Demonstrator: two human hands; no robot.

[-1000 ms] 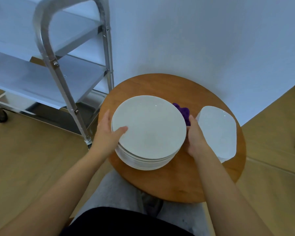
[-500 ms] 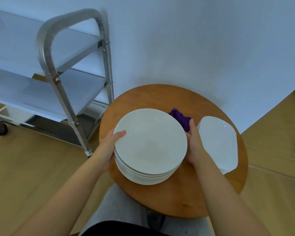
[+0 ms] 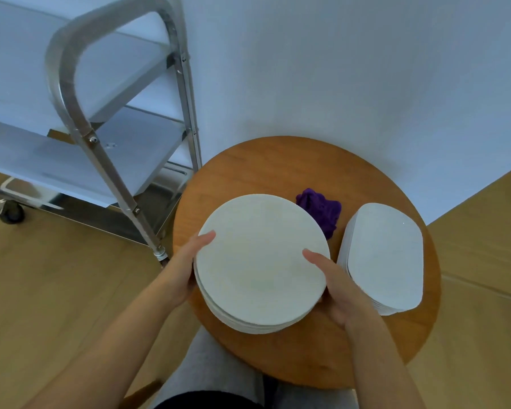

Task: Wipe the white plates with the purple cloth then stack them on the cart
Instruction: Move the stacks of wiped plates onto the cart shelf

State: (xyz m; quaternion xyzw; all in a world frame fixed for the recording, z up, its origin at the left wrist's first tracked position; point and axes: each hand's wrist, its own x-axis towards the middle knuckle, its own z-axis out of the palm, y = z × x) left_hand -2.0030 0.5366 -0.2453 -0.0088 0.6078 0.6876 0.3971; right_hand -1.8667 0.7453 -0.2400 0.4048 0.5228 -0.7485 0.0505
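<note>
A round white plate (image 3: pixel 260 258) sits on top of a stack of round white plates (image 3: pixel 248 324) on the round wooden table (image 3: pixel 278 166). My left hand (image 3: pixel 186 270) grips the top plate's left rim, thumb on its face. My right hand (image 3: pixel 341 293) grips its right rim, thumb on top. The crumpled purple cloth (image 3: pixel 320 209) lies on the table just behind the stack, touched by neither hand. A second stack of squarish white plates (image 3: pixel 385 255) stands to the right of my right hand.
The steel cart (image 3: pixel 80 125) with flat shelves stands at the left, its leg close to the table's left edge. A white wall is right behind the table. Wooden floor surrounds it, and my knees are under the near edge.
My right hand has come round from the back right of the stack to the top plate's right rim, with its thumb now on top. The cloth shows fully. The view shifted down.
</note>
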